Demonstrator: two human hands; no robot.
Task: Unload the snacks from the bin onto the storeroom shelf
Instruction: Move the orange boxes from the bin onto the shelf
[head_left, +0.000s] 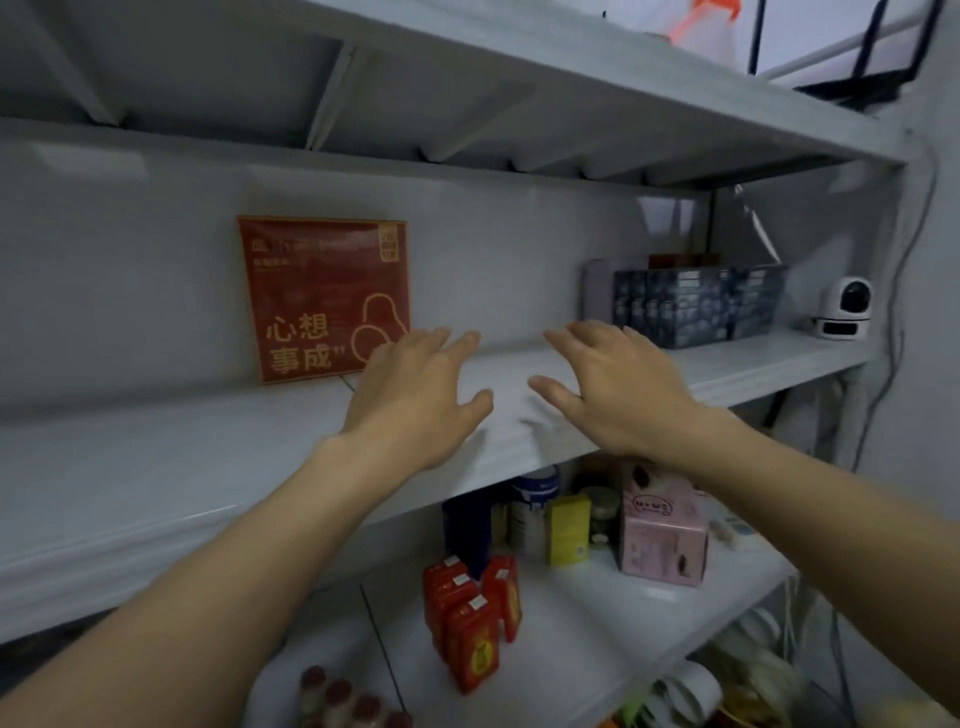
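Left hand (415, 395) and right hand (618, 389) over the shelf (156, 467), red packet (322, 296) behind.
The 2 hands' fingers (447, 340) were spread and held nothing; the red packet stood against the shelf's back wall, its lower right corner just beyond the left fingers.

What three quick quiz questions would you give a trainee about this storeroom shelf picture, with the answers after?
1. True or false: the left hand and the right hand each grip a snack.
2. What stands against the back wall beside the left hand? A: red packet. B: green bottle. C: blue bag.
3. Is the pink box on the middle shelf under the hands, or on the lower shelf?
Key: 1 false, both hands are open and hold nothing. 2 A. 3 the lower shelf.
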